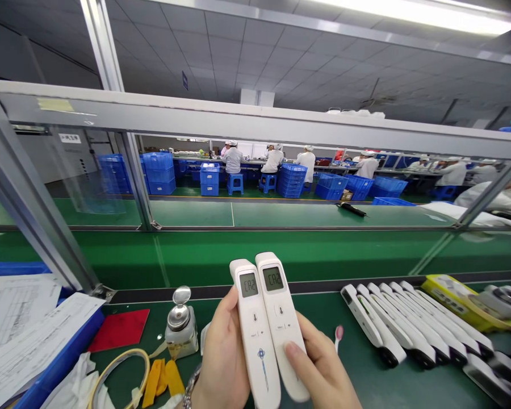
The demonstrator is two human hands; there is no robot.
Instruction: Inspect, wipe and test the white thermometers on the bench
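Note:
Two white infrared thermometers are held upright side by side, their screens facing me and both lit with dark characters. My left hand point(225, 360) is wrapped around the left thermometer point(255, 332), which carries a blue logo low on its body. In my right hand point(319, 363) is the right thermometer point(281, 318), with the thumb lying on its front below the buttons. The two devices touch along their sides. Right of my hands, a row of several more white thermometers point(413, 324) lies on the green bench.
A glass dispenser bottle point(181, 326), red sheet point(118, 330), tape ring point(121, 378) and orange pieces point(162, 382) lie left. Papers point(25, 341) rest in a blue bin. A yellow box point(460, 301) stands right. Beyond the metal frame point(255, 116), people work near blue crates point(292, 180).

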